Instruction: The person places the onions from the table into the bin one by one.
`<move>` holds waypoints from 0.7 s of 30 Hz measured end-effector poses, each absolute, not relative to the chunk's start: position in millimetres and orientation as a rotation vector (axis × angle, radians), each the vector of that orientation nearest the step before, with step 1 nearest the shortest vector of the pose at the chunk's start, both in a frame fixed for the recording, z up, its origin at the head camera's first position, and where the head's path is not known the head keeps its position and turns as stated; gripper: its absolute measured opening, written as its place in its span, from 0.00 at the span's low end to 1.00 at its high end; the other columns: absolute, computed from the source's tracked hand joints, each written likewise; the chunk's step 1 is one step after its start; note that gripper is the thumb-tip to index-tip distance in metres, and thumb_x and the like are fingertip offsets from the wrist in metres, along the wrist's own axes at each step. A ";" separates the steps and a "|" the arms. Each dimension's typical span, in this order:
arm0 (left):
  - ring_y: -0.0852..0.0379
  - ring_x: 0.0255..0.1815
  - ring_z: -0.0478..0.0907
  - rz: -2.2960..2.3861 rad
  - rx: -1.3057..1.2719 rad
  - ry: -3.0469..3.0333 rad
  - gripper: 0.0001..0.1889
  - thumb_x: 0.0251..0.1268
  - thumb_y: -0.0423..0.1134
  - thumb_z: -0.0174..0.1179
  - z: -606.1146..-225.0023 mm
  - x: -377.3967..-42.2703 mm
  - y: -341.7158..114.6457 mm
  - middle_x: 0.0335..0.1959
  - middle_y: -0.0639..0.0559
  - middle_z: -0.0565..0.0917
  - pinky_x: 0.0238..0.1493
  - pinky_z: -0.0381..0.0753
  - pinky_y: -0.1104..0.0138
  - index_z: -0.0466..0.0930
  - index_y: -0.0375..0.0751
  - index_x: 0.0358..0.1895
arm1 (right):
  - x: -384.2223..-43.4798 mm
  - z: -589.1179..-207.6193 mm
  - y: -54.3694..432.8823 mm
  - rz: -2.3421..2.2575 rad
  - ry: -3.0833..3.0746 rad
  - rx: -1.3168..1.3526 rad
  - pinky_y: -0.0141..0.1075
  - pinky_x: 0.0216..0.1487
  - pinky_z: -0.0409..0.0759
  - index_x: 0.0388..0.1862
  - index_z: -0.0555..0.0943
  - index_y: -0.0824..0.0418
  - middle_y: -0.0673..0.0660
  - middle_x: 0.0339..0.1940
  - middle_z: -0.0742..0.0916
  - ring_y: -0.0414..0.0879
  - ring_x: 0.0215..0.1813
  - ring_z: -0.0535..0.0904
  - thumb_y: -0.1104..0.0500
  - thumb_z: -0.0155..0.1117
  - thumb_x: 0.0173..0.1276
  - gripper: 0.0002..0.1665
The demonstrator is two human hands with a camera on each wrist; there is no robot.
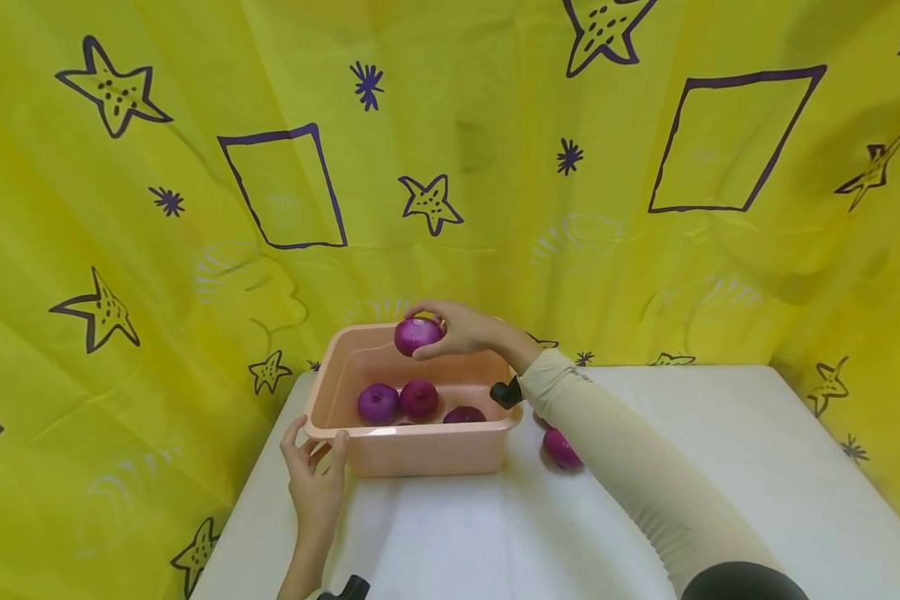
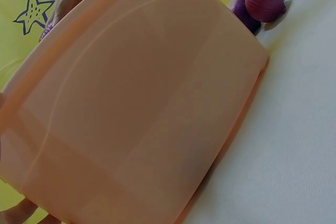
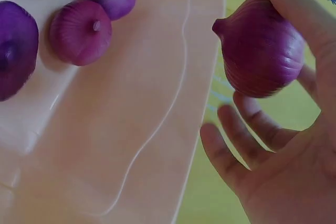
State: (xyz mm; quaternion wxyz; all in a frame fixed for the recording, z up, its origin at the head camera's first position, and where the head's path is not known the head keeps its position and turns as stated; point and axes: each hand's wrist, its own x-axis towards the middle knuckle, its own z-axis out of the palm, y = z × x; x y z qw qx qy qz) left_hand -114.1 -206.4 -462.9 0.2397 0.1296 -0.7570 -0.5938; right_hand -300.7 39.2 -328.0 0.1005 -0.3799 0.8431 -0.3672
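Observation:
A peach plastic tub (image 1: 427, 454) stands on the white table. In the head view my right hand (image 1: 461, 331) holds a red onion (image 1: 416, 335) above the tub's far side, pinched between thumb and fingertips. The right wrist view shows this onion (image 3: 262, 48) with its stem pointing away from the palm and the lower fingers of the hand (image 3: 283, 166) spread loosely. Several red onions (image 1: 419, 399) lie inside the tub. My left hand (image 1: 317, 483) grips the tub's near left corner, thumb at the front rim and fingers at the left side.
More red onions (image 1: 561, 448) lie on the table (image 1: 645, 433) right of the tub, partly hidden behind my right sleeve (image 1: 630, 467). A yellow curtain (image 1: 495, 250) with drawn stars hangs behind and along both sides of the table.

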 end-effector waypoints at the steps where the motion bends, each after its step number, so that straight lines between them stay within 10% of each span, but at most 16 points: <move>1: 0.35 0.65 0.75 -1.624 0.356 -2.073 0.38 0.73 0.47 0.64 -463.3 -114.2 -206.3 0.69 0.34 0.72 0.43 0.76 0.84 0.51 0.55 0.78 | -300.5 -327.5 38.9 -1.068 2.505 -1.118 0.43 0.57 0.83 0.74 0.70 0.52 0.61 0.63 0.80 0.55 0.59 0.79 0.49 0.78 0.63 0.43; 8: 0.36 0.66 0.75 -1.622 0.347 -2.082 0.38 0.73 0.48 0.64 -463.7 -115.8 -206.3 0.70 0.35 0.71 0.45 0.78 0.82 0.51 0.55 0.78 | -299.6 -321.9 43.4 -1.043 2.595 -1.123 0.57 0.67 0.73 0.79 0.65 0.55 0.61 0.73 0.75 0.61 0.70 0.72 0.47 0.73 0.68 0.45; 21: 0.36 0.65 0.75 -1.611 0.354 -2.092 0.38 0.74 0.49 0.63 -466.0 -116.3 -208.9 0.70 0.35 0.71 0.45 0.78 0.82 0.51 0.56 0.78 | -301.1 -320.1 68.0 -1.095 2.609 -1.067 0.49 0.56 0.84 0.74 0.71 0.54 0.68 0.61 0.82 0.60 0.55 0.83 0.49 0.71 0.70 0.36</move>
